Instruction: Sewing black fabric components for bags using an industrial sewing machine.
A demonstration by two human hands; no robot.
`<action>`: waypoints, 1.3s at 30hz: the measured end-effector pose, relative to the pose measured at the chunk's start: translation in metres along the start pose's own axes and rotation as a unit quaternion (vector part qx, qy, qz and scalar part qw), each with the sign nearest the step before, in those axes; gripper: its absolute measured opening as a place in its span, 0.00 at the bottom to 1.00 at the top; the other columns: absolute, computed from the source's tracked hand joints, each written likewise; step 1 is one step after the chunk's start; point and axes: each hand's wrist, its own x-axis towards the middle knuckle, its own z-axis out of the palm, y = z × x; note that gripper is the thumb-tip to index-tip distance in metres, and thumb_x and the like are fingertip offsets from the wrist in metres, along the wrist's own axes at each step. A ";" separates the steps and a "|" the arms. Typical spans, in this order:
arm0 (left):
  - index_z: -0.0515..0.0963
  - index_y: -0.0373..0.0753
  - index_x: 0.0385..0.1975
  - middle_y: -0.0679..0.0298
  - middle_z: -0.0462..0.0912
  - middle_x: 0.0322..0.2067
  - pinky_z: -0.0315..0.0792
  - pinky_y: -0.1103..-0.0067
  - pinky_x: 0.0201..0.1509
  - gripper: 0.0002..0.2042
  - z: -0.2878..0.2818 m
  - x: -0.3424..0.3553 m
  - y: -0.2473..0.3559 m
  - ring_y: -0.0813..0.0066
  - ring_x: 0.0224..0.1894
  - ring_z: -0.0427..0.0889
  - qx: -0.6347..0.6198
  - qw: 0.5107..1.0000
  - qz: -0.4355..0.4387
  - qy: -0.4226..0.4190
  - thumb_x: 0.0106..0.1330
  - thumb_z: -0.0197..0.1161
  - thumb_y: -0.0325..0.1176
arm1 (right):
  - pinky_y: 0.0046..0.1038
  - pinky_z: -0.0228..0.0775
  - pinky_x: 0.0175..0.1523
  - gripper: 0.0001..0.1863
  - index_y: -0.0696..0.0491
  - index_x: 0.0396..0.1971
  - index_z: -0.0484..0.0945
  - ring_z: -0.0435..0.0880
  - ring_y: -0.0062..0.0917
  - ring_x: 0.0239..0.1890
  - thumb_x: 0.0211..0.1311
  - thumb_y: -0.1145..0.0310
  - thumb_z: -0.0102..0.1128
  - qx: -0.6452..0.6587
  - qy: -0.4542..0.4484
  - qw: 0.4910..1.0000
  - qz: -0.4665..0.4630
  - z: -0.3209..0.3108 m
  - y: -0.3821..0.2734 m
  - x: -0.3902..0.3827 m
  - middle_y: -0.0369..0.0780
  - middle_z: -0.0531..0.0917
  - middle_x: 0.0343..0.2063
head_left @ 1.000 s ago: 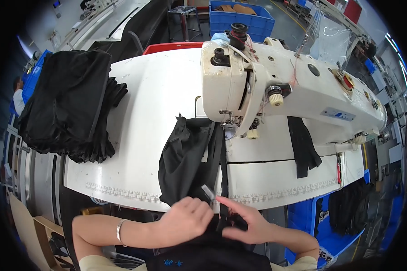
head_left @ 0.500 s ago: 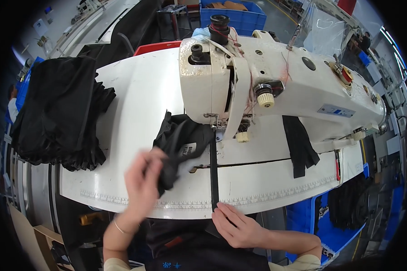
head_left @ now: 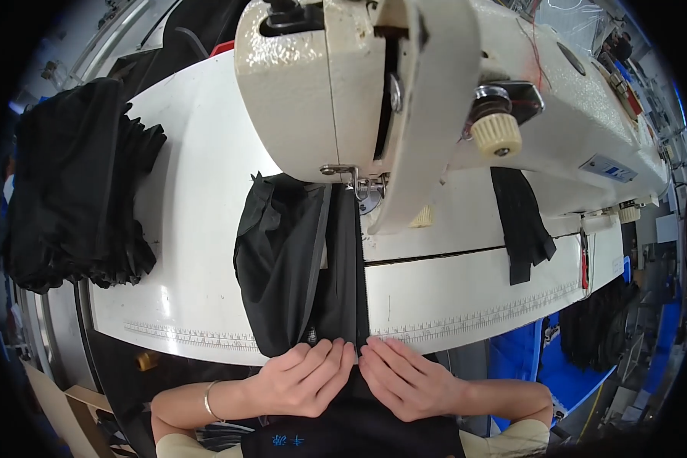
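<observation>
A black fabric piece point(head_left: 278, 267) lies on the white sewing table point(head_left: 191, 229), its far end by the presser foot point(head_left: 366, 191) of a white sewing machine point(head_left: 294, 107). Along its right edge runs a narrow black strip point(head_left: 362, 294) with a fine toothed edge, like zipper tape. At the table's front edge, my left hand point(head_left: 307, 379) is closed on the near end of the fabric. Right beside it, my right hand point(head_left: 404, 379) pinches the near end of the strip. Both sets of fingertips almost meet, and they hide the ends they hold.
A tall stack of black fabric pieces point(head_left: 69, 191) stands at the left of the table. Several black strips point(head_left: 520, 225) lie under the machine's arm at right. A printed ruler scale point(head_left: 466, 320) follows the front edge. Below right is a blue bin point(head_left: 572, 374) with dark pieces.
My left hand has brought the crumpled fabric rightward and spread it along the strip. It now rests next to my right hand, which stays on the strip. The machine appears closer.
</observation>
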 end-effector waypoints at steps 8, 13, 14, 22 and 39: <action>0.81 0.33 0.34 0.63 0.81 0.32 0.63 0.84 0.33 0.15 0.016 -0.007 0.005 0.76 0.32 0.77 -0.055 0.996 -0.064 0.039 0.44 0.59 0.28 | 0.37 0.69 0.58 0.15 0.63 0.37 0.77 0.78 0.38 0.48 0.54 0.69 0.51 -0.012 -0.009 1.000 -0.005 0.003 -0.002 0.001 0.47 0.78 0.42; 0.79 0.31 0.36 0.55 0.79 0.40 0.66 0.82 0.31 0.14 0.002 -0.001 -0.003 0.75 0.31 0.74 -0.194 0.968 -0.160 -0.018 0.48 0.59 0.25 | 0.37 0.69 0.58 0.15 0.63 0.37 0.77 0.79 0.38 0.48 0.55 0.69 0.52 -0.014 -0.018 1.000 -0.020 0.001 0.000 0.002 0.47 0.78 0.41; 0.79 0.31 0.36 0.55 0.79 0.40 0.66 0.82 0.31 0.14 0.001 0.000 -0.003 0.75 0.31 0.74 -0.192 0.968 -0.161 -0.018 0.48 0.59 0.25 | 0.36 0.69 0.58 0.15 0.63 0.37 0.78 0.79 0.38 0.48 0.55 0.68 0.52 -0.013 -0.018 1.000 -0.022 0.000 0.000 0.002 0.47 0.78 0.41; 0.80 0.29 0.34 0.54 0.80 0.42 0.66 0.84 0.29 0.14 0.008 0.004 0.002 0.75 0.29 0.74 -0.081 0.995 -0.060 0.001 0.45 0.58 0.26 | 0.36 0.70 0.58 0.15 0.63 0.36 0.78 0.78 0.38 0.48 0.55 0.68 0.52 -0.011 -0.014 1.000 -0.021 0.001 0.000 0.002 0.47 0.79 0.41; 0.80 0.30 0.34 0.54 0.80 0.42 0.66 0.84 0.30 0.13 0.015 0.004 0.000 0.75 0.29 0.74 -0.089 0.994 -0.063 0.001 0.46 0.59 0.26 | 0.35 0.71 0.57 0.14 0.62 0.35 0.78 0.79 0.39 0.47 0.53 0.68 0.52 -0.015 -0.017 0.999 -0.024 0.000 0.002 0.005 0.47 0.78 0.39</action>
